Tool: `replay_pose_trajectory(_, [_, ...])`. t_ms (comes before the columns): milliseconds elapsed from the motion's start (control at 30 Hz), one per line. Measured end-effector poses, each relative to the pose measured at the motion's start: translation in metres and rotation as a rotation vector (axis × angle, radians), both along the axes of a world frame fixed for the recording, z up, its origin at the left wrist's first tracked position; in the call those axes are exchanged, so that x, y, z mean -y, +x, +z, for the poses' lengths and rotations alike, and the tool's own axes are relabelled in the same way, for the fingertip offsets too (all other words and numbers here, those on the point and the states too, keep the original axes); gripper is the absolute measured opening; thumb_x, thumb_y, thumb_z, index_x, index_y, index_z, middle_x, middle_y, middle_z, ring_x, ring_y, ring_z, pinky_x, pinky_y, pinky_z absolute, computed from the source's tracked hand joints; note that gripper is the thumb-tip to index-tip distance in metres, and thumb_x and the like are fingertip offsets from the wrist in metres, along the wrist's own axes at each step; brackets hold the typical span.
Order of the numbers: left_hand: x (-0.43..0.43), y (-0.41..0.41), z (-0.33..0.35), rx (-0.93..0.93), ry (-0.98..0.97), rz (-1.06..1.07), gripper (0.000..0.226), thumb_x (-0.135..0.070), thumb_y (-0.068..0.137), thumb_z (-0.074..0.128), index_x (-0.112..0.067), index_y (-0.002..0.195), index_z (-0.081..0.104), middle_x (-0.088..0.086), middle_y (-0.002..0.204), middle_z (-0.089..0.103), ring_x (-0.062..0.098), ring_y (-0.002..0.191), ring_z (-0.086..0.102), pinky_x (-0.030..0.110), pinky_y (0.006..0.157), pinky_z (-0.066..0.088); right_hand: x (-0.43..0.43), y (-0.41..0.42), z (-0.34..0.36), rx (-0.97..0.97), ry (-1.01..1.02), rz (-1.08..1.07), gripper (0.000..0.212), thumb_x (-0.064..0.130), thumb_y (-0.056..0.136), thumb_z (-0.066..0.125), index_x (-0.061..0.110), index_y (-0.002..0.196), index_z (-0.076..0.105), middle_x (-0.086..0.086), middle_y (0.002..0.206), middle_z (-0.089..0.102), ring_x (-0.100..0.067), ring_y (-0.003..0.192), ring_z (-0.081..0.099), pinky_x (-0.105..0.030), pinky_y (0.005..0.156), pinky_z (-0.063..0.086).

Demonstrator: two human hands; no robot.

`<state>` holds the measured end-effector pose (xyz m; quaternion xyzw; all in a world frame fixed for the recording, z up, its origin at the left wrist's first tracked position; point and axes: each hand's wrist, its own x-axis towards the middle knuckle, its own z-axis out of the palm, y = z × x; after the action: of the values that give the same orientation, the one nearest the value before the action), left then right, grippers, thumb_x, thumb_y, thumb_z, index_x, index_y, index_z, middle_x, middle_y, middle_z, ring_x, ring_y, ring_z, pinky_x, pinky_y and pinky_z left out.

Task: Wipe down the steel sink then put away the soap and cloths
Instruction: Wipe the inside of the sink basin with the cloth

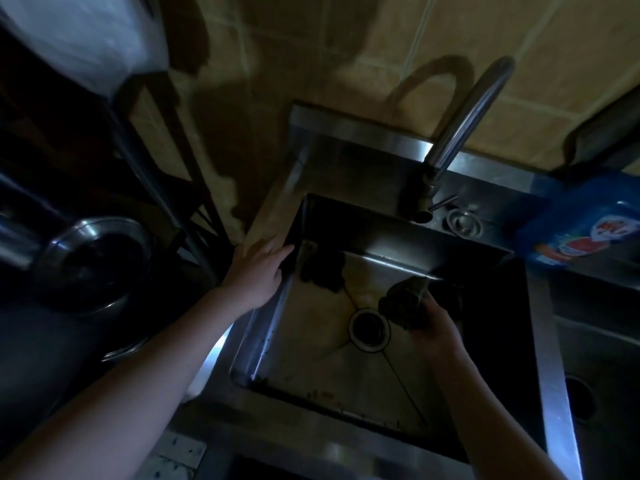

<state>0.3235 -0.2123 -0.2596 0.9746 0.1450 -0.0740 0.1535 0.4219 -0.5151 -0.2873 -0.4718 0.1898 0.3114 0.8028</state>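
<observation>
Dim kitchen: our right hand grips crumpled dark cloth inside square steel sink, just right of drain. Our left hand, fingers straight, rests on left rim. Second dark rag, apparently, lies just beyond its fingertips. Blue soap packet stands far right.

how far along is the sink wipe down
Nothing looks finished. In hand: the right hand grips a dark cloth above the drain, and the left hand rests on the sink rim. Dark specks line the basin's near edge, so wiping remains. Left: a second cloth lies in the basin's far left corner and the blue soap packet sits out at the right.
</observation>
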Motion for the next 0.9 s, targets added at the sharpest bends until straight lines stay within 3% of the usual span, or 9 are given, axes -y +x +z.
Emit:
replay_pose_trajectory(100, [0.003, -0.016, 0.0, 0.005, 0.009, 0.02, 0.052, -0.021, 0.095, 0.038, -0.03, 0.145, 0.027, 0.004, 0.154, 0.022, 0.02, 0.141, 0.019, 0.046, 0.109, 0.018, 0.0, -0.009, -0.003, -0.032, -0.015, 0.047, 0.03, 0.015, 0.1, 0.033, 0.016, 0.12, 0.055, -0.012, 0.107, 0.062, -0.025, 0.093, 0.063, -0.033, 0.073, 0.057])
replay_pose_trajectory(267, [0.009, -0.047, -0.01, -0.021, -0.011, 0.036, 0.05, -0.022, 0.096, 0.036, -0.032, 0.144, 0.025, 0.002, 0.155, 0.018, 0.02, 0.142, 0.016, 0.05, 0.111, 0.013, -0.007, -0.023, -0.012, -0.083, -0.051, 0.11, 0.027, 0.015, 0.1, 0.035, 0.018, 0.106, 0.061, -0.011, 0.099, 0.064, -0.022, 0.084, 0.065, -0.029, 0.065, 0.058])
replay_pose_trajectory(500, [0.01, -0.09, -0.025, -0.033, 0.015, 0.036, 0.052, -0.021, 0.095, 0.041, -0.03, 0.144, 0.026, 0.002, 0.155, 0.018, 0.021, 0.141, 0.018, 0.055, 0.108, 0.022, -0.028, -0.05, -0.026, -0.126, -0.097, 0.221, 0.029, 0.014, 0.101, 0.033, 0.013, 0.123, 0.051, -0.011, 0.097, 0.062, -0.021, 0.078, 0.066, -0.034, 0.073, 0.056])
replay_pose_trajectory(600, [0.009, -0.096, -0.028, -0.02, 0.028, 0.042, 0.053, -0.02, 0.094, 0.043, -0.028, 0.144, 0.027, 0.001, 0.155, 0.018, 0.02, 0.141, 0.018, 0.056, 0.107, 0.023, -0.039, -0.056, -0.036, -0.146, -0.122, 0.251, 0.032, 0.009, 0.1, 0.033, 0.012, 0.129, 0.049, -0.014, 0.105, 0.06, -0.027, 0.09, 0.06, -0.045, 0.089, 0.046])
replay_pose_trajectory(733, [0.004, -0.096, -0.031, 0.008, 0.021, 0.063, 0.053, -0.017, 0.092, 0.046, -0.027, 0.142, 0.03, 0.0, 0.153, 0.022, 0.022, 0.139, 0.023, 0.057, 0.105, 0.022, -0.058, -0.066, -0.047, -0.199, -0.184, 0.311, 0.04, 0.005, 0.1, 0.036, 0.012, 0.137, 0.046, -0.016, 0.118, 0.06, -0.029, 0.096, 0.06, -0.04, 0.08, 0.05])
replay_pose_trajectory(900, [-0.006, -0.081, -0.034, 0.063, 0.046, 0.039, 0.05, -0.019, 0.093, 0.046, -0.02, 0.141, 0.034, 0.005, 0.153, 0.025, 0.027, 0.138, 0.027, 0.058, 0.104, 0.023, -0.086, -0.07, -0.064, -0.242, -0.236, 0.339, 0.046, 0.001, 0.098, 0.04, 0.014, 0.142, 0.043, -0.02, 0.136, 0.052, -0.038, 0.116, 0.055, -0.042, 0.081, 0.051])
